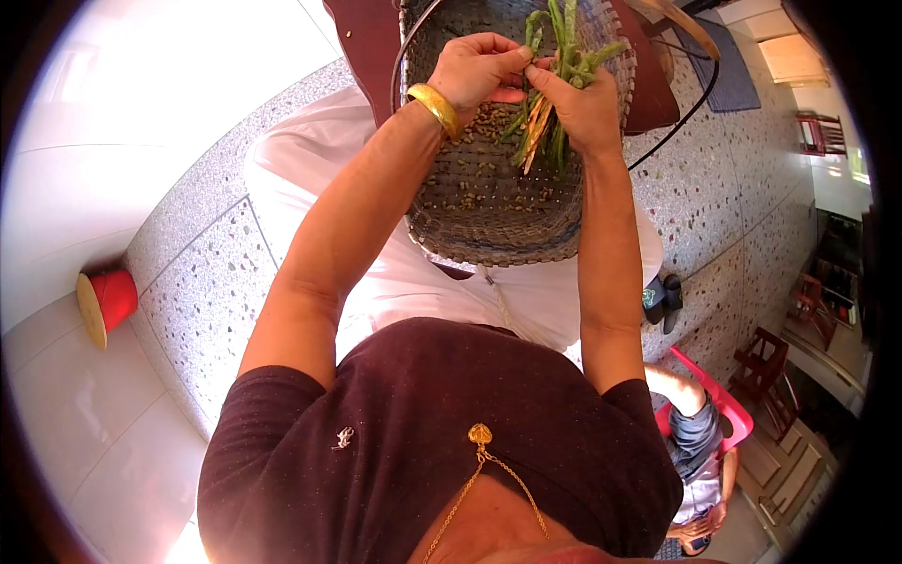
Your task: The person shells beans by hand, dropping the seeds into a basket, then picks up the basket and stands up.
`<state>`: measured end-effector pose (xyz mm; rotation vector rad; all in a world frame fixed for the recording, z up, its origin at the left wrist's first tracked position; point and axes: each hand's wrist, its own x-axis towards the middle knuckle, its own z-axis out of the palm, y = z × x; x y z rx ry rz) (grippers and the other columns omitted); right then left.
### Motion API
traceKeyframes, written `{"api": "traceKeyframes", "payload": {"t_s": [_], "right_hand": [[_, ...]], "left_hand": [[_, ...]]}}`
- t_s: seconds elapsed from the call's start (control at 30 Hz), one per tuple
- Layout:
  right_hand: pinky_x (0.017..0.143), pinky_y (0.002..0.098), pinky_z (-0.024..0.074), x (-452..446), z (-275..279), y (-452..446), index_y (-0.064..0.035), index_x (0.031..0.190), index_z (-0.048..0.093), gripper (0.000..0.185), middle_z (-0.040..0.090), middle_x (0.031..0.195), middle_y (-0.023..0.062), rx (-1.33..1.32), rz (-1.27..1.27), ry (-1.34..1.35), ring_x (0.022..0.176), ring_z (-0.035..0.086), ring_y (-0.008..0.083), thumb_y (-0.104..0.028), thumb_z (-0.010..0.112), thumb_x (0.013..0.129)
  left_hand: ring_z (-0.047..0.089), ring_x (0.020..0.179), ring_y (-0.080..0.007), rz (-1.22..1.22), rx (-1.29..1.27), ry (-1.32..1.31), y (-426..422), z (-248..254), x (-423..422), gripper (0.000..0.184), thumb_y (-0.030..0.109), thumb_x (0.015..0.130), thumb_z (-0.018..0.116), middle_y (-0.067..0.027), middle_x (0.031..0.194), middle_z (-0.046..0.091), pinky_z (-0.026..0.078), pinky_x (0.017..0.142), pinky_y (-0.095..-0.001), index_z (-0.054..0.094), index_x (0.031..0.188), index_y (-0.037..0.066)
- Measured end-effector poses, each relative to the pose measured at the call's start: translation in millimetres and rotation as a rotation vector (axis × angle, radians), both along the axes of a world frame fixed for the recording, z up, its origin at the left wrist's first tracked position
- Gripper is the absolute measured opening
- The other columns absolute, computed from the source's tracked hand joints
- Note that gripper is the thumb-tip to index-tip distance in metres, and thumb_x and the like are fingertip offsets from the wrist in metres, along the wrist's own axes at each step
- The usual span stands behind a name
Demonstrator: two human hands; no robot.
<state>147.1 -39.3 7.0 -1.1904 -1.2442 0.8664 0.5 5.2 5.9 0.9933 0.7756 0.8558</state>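
Observation:
A bunch of green stalks (pixel 567 42), some with pale orange-brown lower ends (pixel 536 132), is gripped in my right hand (pixel 587 103), fingers wrapped round its middle. My left hand (pixel 481 70), with a gold bangle at the wrist, pinches a green stalk at the bunch's left side, thumb and forefinger closed and touching near the right thumb. Both hands are above a grey woven basket (pixel 498 246). Small greenish-brown pieces (pixel 484 174) lie scattered on the basket's bottom; their exact kind is too small to tell.
The basket's thin dark handle (pixel 691 117) arches out to the right. A dark red surface (pixel 366 47) is beneath the basket. At left stands a red round container (pixel 115 299). Another person (pixel 700 489) sits on a pink chair (pixel 738 414) at lower right. A grey mat (pixel 728 70) lies farther off.

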Motion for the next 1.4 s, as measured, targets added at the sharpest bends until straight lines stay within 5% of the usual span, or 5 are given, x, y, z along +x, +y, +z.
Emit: {"api": "traceKeyframes", "payload": {"t_s": [0.37,0.57,0.97,1.17,1.4], "right_hand": [[0.060,0.0247,0.0458,4,-2,2,-0.0036,0.082,0.063,0.012,0.061,0.077,0.0003,-0.105,0.054,-0.117,0.067,0.055,0.0089,-0.007,0.066,0.072],[0.060,0.0270,0.0466,0,8,-4,-0.0028,0.083,0.061,0.014,0.060,0.078,0.0009,-0.108,0.067,0.193,0.068,0.056,0.0109,-0.008,0.067,0.071],[0.060,0.0267,0.0443,-3,-10,3,-0.0025,0.086,0.059,0.015,0.058,0.079,0.0011,-0.170,0.075,0.022,0.068,0.054,0.0102,-0.003,0.065,0.072],[0.058,0.0269,0.0467,-5,12,-7,-0.0032,0.083,0.062,0.013,0.061,0.076,0.0026,-0.180,0.057,0.309,0.067,0.057,0.0120,-0.003,0.064,0.070],[0.060,0.0263,0.0472,-1,3,-2,-0.0033,0.086,0.063,0.013,0.061,0.080,0.0027,-0.132,0.089,0.222,0.069,0.057,0.0115,-0.005,0.066,0.073]], "left_hand": [[0.057,0.068,-0.0067,-0.020,0.120,0.125,3,-9,-2,0.016,0.017,0.083,0.061,-0.0019,0.076,0.059,0.051,0.058,-0.0189,0.060,0.088,0.002],[0.054,0.063,-0.0049,-0.020,0.126,0.073,1,-5,-2,0.017,0.018,0.083,0.060,-0.0005,0.074,0.059,0.046,0.055,-0.0167,0.060,0.087,0.002],[0.050,0.062,-0.0054,0.040,0.409,0.308,5,-21,1,0.014,0.016,0.085,0.057,0.0007,0.072,0.058,0.041,0.055,-0.0206,0.061,0.086,0.002],[0.050,0.064,-0.0045,-0.013,0.243,0.051,4,-15,1,0.015,0.018,0.085,0.057,0.0021,0.071,0.057,0.040,0.057,-0.0202,0.062,0.087,0.004],[0.050,0.063,-0.0039,-0.029,0.235,0.010,4,-9,-1,0.013,0.017,0.084,0.059,0.0024,0.072,0.058,0.039,0.056,-0.0188,0.062,0.086,0.005]]}}
